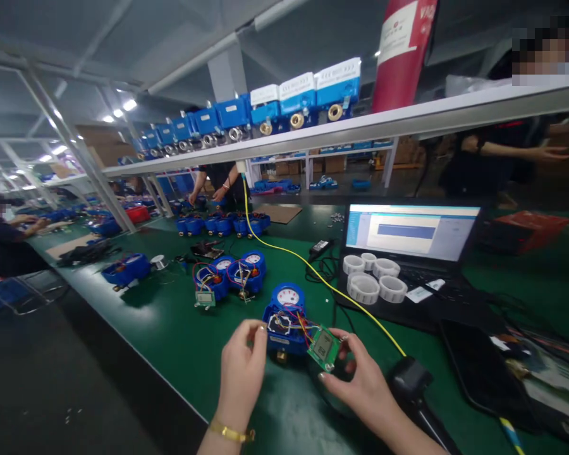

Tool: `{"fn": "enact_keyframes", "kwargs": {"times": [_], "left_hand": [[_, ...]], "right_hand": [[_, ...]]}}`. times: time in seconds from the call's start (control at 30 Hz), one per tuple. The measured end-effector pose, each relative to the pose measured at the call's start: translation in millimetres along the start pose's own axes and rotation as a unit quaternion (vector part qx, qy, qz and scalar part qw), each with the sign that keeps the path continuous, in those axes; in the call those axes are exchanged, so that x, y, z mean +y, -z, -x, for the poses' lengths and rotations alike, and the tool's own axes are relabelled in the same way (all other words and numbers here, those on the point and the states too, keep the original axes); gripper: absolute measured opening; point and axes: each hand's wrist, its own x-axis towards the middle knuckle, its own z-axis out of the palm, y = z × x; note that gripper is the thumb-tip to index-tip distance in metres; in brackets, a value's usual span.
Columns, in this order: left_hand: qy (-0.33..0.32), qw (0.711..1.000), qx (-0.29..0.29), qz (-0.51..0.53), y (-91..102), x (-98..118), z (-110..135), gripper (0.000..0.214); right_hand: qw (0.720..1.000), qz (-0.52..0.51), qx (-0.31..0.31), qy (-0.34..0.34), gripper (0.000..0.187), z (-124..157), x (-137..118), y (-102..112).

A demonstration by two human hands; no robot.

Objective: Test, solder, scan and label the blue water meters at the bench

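In front of me a blue water meter (287,344) stands on the green table, its round dial at the back and its housing open with thin wires coming out. The wires run to a small green circuit board (324,347) with a lit LCD. My right hand (363,379) holds this board by its edges between thumb and fingers, tilted beside the meter. My left hand (244,360) is at the meter's left side, thumb and fingers drawn together against its edge; whatever they pinch is hidden. Two more opened meters (230,275) stand behind, one with its display board (205,299) hanging out.
On the right are a laptop (410,234) with label rolls (363,287) on it, a black handheld scanner (412,379) and a phone (483,366). A yellow cable (308,259) crosses the table. Overhead, a shelf (275,146) carries boxed meters and a red cylinder. Co-workers are beyond.
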Motion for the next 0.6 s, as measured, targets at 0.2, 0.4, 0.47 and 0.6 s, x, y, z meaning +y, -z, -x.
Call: {"fn": "enact_keyframes", "kwargs": {"times": [0.2, 0.4, 0.47, 0.6], "left_hand": [[0.097, 0.991, -0.031, 0.084, -13.1, -32.2, -37.1, 0.039], [0.205, 0.951, -0.109, 0.204, -25.4, -44.2, -30.9, 0.049], [0.218, 0.945, -0.105, 0.218, -26.2, -45.4, -28.8, 0.05], [0.216, 0.947, -0.084, 0.224, -29.4, -46.4, -27.6, 0.052]], "right_hand": [[1.0, 0.005, -0.003, 0.013, 0.062, -4.5, 35.2, -5.4], [0.999, -0.013, 0.028, 0.02, 0.062, -2.5, 24.9, -3.1], [0.999, -0.016, 0.024, 0.015, 0.063, -1.4, 23.8, -3.6], [0.999, -0.025, 0.036, 0.027, 0.062, -0.1, 33.9, -8.9]]}}
